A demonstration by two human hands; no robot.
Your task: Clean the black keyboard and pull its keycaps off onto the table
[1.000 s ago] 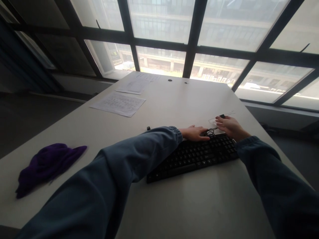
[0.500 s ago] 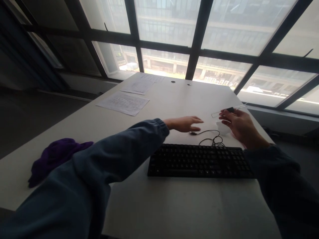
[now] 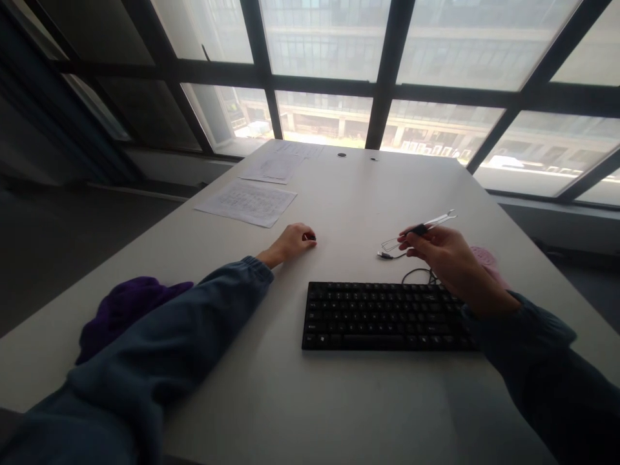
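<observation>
My left hand [image 3: 295, 242] rests on the white table [image 3: 252, 400] left of the keyboard. Its fingers are curled closed, and a small dark thing [image 3: 312, 238] shows at the fingertips, too little visible to name. Above the keyboard's far right part, my right hand [image 3: 438, 252] pinches a black clip with silver wire loops [image 3: 417, 230] sticking out at both ends. Below that clip lies a USB plug [image 3: 385, 256] on a thin black cable. The black keyboard [image 3: 378, 320] is partly covered by my right wrist and sleeve.
A purple cloth [image 3: 126, 310] lies crumpled beside my left sleeve. Printed paper sheets [image 3: 247, 202] are spread at the far left of the table. A pink round item [image 3: 484, 256] sits partly hidden behind my right hand. Windows stand beyond the table's far edge.
My left hand has moved left, away from the cable, and its spread fingers have closed. My right hand has shifted left and slightly nearer with the clip, uncovering the pink item.
</observation>
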